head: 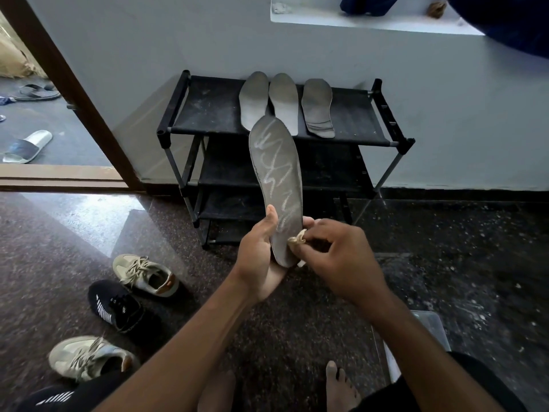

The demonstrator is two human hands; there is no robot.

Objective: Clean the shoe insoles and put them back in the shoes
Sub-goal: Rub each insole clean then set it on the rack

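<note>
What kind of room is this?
Probably a home entryway: a black shoe rack stands against the wall beside an open doorway, sneakers lie on the floor, and a slipper lies just outside.

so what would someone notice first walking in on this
The eye lands on the grey insole with a pale zigzag streak, held up mid-frame by the left hand while the right hand pinches a small cloth against its lower edge. Behind it, three more insoles lie side by side on top of a black rack by the wall, and shoes sit on the floor to the left.
</note>
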